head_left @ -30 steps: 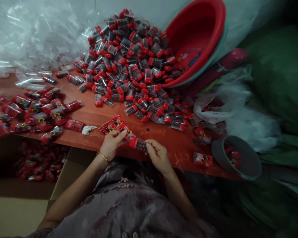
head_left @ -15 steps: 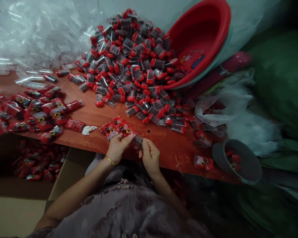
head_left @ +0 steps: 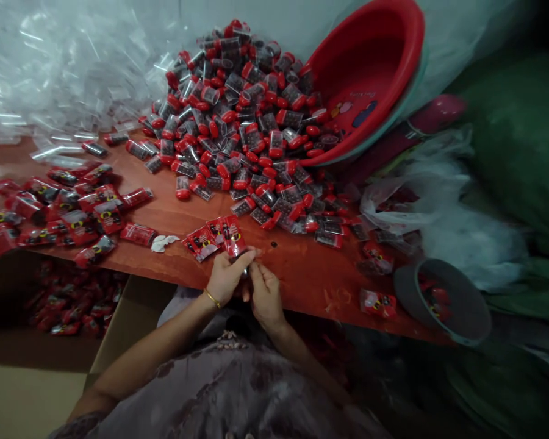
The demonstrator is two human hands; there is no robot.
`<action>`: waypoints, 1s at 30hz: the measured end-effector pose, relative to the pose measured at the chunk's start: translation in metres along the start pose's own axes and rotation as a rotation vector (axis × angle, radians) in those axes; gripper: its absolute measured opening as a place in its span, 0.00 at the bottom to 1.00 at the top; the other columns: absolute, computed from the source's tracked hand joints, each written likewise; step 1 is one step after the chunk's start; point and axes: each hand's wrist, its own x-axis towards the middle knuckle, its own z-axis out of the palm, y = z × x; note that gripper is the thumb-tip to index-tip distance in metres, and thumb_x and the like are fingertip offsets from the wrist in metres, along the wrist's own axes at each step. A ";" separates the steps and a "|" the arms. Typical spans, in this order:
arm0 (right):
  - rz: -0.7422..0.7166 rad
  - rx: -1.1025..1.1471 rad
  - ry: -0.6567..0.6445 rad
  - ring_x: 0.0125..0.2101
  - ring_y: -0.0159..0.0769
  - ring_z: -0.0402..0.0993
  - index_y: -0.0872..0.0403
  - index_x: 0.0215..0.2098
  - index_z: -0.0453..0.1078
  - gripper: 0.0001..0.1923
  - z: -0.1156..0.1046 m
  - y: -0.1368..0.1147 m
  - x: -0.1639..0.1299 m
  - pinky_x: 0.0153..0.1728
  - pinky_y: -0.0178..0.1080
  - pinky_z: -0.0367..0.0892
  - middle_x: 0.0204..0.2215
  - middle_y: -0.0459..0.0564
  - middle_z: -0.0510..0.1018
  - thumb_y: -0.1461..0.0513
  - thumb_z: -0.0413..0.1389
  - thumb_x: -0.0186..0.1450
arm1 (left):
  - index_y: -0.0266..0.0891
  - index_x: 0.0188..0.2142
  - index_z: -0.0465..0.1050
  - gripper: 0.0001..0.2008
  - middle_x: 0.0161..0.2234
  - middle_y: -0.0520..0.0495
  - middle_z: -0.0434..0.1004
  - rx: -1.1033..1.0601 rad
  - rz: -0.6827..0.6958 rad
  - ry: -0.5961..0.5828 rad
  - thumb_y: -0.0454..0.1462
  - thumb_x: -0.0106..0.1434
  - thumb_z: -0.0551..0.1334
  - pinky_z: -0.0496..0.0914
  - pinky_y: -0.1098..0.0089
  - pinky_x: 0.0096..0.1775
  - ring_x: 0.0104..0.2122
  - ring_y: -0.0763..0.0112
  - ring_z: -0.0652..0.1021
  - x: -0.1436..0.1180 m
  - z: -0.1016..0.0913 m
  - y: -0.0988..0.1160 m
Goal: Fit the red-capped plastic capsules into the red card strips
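Both hands have closed in on each other since the earlier frames: my right hand (head_left: 265, 292) was out to the side with a capped tube in plain sight, and now it sits knuckle to knuckle with my left hand (head_left: 226, 275) at the near edge of the table (head_left: 311, 274). That tube has nearly vanished between them. I judge it to be sliding into the red packet (head_left: 234, 235) my left hand pinches, the packet standing up just past the fingertips.

My left fingers are curled shut around the packet's lower end, thumb on top. My right fingers are bunched tight at the packet's mouth; I take them to be pressing on the tube, but it is hidden, so I cannot tell what they truly grip.

To do this step well I would keep the left pinch low and steady so the mouth does not buckle, and push with the right thumb straight along the packet rather than across it, easing off if the film wrinkles.

More loose packets (head_left: 201, 242) lie touching the held one on its left side. Filled ones (head_left: 73, 210) are spread farther left, and the big heap of tubes (head_left: 238, 116) spills from the red basin (head_left: 370, 73) well beyond my hands.
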 end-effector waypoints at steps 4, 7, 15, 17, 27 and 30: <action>-0.030 -0.049 0.024 0.10 0.24 0.60 0.54 0.32 0.68 0.18 -0.004 -0.009 0.001 0.12 0.28 0.57 0.14 0.38 0.66 0.49 0.47 0.66 | 0.34 0.30 0.76 0.21 0.19 0.53 0.71 0.003 0.089 -0.031 0.49 0.45 0.69 0.61 0.77 0.17 0.15 0.80 0.66 -0.001 -0.001 0.005; -0.098 -0.164 0.026 0.11 0.25 0.63 0.54 0.34 0.68 0.16 -0.008 -0.014 0.001 0.14 0.28 0.61 0.15 0.39 0.69 0.51 0.47 0.66 | 0.34 0.28 0.76 0.20 0.18 0.52 0.71 -0.063 0.123 -0.054 0.50 0.47 0.68 0.62 0.77 0.20 0.16 0.81 0.65 0.005 -0.007 0.008; -0.118 -0.156 0.030 0.11 0.26 0.62 0.54 0.33 0.69 0.17 -0.003 -0.002 -0.007 0.14 0.29 0.59 0.13 0.39 0.67 0.51 0.47 0.66 | 0.33 0.26 0.75 0.18 0.14 0.55 0.65 0.016 0.029 -0.069 0.48 0.46 0.68 0.53 0.77 0.14 0.12 0.81 0.60 0.005 -0.007 0.007; -0.075 -0.072 0.032 0.11 0.24 0.61 0.54 0.31 0.68 0.18 -0.004 -0.002 -0.006 0.13 0.29 0.58 0.15 0.41 0.70 0.50 0.47 0.66 | 0.33 0.27 0.76 0.19 0.13 0.56 0.63 0.047 0.043 -0.084 0.49 0.46 0.68 0.53 0.77 0.14 0.12 0.81 0.60 0.002 -0.004 0.007; -0.099 -0.171 0.116 0.15 0.26 0.66 0.54 0.33 0.71 0.17 -0.007 -0.006 -0.003 0.16 0.31 0.61 0.22 0.45 0.75 0.51 0.48 0.65 | 0.35 0.33 0.75 0.24 0.15 0.56 0.64 -0.024 0.092 -0.074 0.54 0.50 0.64 0.58 0.77 0.13 0.12 0.80 0.61 -0.002 -0.003 -0.004; -0.129 -0.199 0.147 0.20 0.29 0.70 0.54 0.34 0.72 0.17 -0.006 -0.008 -0.003 0.19 0.31 0.64 0.25 0.47 0.77 0.52 0.48 0.66 | 0.35 0.36 0.74 0.26 0.15 0.57 0.63 0.002 0.079 -0.063 0.56 0.49 0.64 0.57 0.77 0.13 0.11 0.82 0.61 -0.008 -0.001 -0.010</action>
